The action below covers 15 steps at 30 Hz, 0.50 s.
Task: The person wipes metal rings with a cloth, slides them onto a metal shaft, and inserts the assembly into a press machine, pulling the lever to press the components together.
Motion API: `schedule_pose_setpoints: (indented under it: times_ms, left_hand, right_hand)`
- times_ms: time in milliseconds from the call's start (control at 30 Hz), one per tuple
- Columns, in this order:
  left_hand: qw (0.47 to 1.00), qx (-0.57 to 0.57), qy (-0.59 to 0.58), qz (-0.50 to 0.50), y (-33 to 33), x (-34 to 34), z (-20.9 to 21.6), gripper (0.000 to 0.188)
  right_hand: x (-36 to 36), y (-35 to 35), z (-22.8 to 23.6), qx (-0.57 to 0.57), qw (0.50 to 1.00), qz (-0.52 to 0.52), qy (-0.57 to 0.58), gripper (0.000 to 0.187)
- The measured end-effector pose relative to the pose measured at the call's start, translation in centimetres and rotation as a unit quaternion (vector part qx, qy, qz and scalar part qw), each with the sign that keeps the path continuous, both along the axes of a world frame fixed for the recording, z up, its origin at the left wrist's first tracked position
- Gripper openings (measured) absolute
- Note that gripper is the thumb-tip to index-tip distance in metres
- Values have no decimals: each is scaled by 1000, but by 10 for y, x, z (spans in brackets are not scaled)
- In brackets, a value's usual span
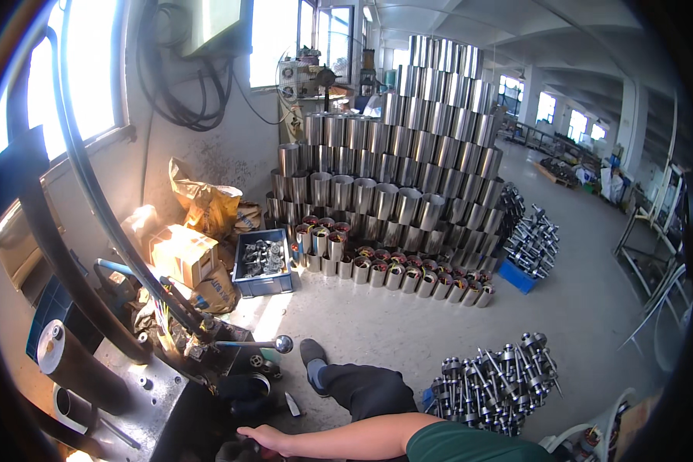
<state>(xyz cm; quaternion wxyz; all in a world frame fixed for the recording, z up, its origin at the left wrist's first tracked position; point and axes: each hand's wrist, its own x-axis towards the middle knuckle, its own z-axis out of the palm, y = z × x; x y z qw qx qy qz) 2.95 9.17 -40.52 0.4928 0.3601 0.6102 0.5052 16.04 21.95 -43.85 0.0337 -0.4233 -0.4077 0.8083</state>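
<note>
My right hand is at the bottom edge, reaching leftward from a green sleeve. Its thumb side shows, and the fingers curl down over a dark, partly reddish thing cut off by the frame; what it is I cannot make out. Just left of the hand is the dark side of a machine with a bare metal top. A lever with a round ball knob sticks out from this machine. Below the lever lie a metal ring and a small pale pointed piece. My left hand is not in view.
Behind stand tall stacks of shiny metal cylinders, with shorter ones holding wired cores in front. A blue crate of metal parts sits beside a cardboard box. Shafted rotors lie piled at right and farther back.
</note>
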Motion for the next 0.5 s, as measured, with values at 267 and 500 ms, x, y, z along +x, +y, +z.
schedule_pose_setpoints:
  times_ms: [267,500]
  left_hand:
    - [993,-77,-26,87,-2,-5,3,21]
    - [987,-16,141,75,-9,-23,-50,21]
  right_hand:
    - [-1,-5,4,288,955,66,5,35]
    - [-2,-6,10,577,797,175,31,25]
